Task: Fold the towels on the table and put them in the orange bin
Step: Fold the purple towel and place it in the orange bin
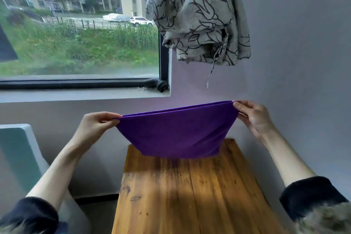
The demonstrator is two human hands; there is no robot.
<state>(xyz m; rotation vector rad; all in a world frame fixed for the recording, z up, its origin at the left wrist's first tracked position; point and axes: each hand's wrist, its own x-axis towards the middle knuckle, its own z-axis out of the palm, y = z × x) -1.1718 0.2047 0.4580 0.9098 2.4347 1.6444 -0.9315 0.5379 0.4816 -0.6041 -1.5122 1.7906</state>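
Towel, purple, doubled over, hangs mid-frame above far end of wooden table. Left hand pinches its left top corner, right hand pinches the right. Bottom edge looks just off the wood.

towel above table's far end; window behind

Two bare forearms extend from dark navy, fleecy sleeves pushed up towards the elbows: left sleeve, right sleeve. Shaggy grey-brown fur trim borders the garment at the lower right; a similar pale tuft shows at lower left.
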